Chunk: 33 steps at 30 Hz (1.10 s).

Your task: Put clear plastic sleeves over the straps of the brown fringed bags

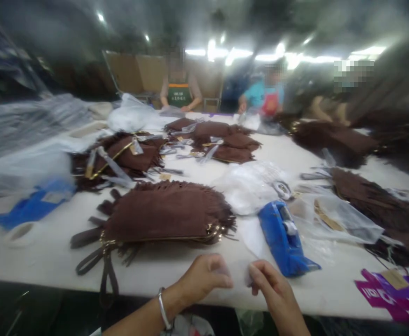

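Near the table's front edge, my left hand (209, 277), below a silver bangle, pinches one side of a thin clear piece of film (237, 269). The other side is between the thumb and fingers of my right hand (265, 282). Whether the film is tape or a bag scrap I cannot tell. Just beyond my left hand lies a pile of brown fringed suede pouches (162, 210) with gold zips, their wrist straps hanging to the left. Close to my right hand stands a blue tape dispenser (283, 238).
White padding in plastic (253, 184) lies behind the dispenser. More brown pouches (130, 154) with clear-wrapped tags cover the table's middle and right. At left are another blue dispenser (46, 198), a tape roll (22, 233) and stacked plastic bags (32, 126). Three people work across the table.
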Each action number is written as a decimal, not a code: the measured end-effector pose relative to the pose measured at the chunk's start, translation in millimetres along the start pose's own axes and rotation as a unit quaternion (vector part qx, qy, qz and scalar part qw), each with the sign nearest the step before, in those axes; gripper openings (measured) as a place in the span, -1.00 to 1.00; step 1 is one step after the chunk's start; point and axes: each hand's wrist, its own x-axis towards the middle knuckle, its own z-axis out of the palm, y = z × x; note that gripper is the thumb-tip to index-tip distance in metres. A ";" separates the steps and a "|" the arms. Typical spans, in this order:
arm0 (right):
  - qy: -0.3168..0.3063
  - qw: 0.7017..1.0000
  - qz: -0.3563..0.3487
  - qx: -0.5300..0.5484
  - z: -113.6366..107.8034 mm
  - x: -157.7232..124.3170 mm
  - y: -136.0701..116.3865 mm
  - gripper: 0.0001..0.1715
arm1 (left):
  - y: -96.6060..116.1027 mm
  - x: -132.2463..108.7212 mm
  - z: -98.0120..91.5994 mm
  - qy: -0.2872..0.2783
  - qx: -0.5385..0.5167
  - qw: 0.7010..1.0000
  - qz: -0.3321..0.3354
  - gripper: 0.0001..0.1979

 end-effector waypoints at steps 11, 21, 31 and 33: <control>-0.144 0.983 0.037 0.111 145.9 -7.9 -4.2 -0.48 | -8.3 -103.0 -77.5 0.175 -0.011 0.984 0.040 -0.86; -0.201 0.976 0.022 0.076 238.8 -9.8 -6.7 -0.59 | -44.5 -178.0 -131.7 0.289 0.023 0.957 0.018 -0.69; -0.303 0.953 0.014 0.004 302.5 -12.6 2.8 -0.57 | -80.9 -222.0 -161.4 0.295 -0.211 0.931 0.029 -0.53; -0.304 0.952 -0.009 -0.037 307.7 -13.9 0.6 -0.59 | -82.8 -226.5 -166.0 0.324 -0.174 0.930 0.021 -0.55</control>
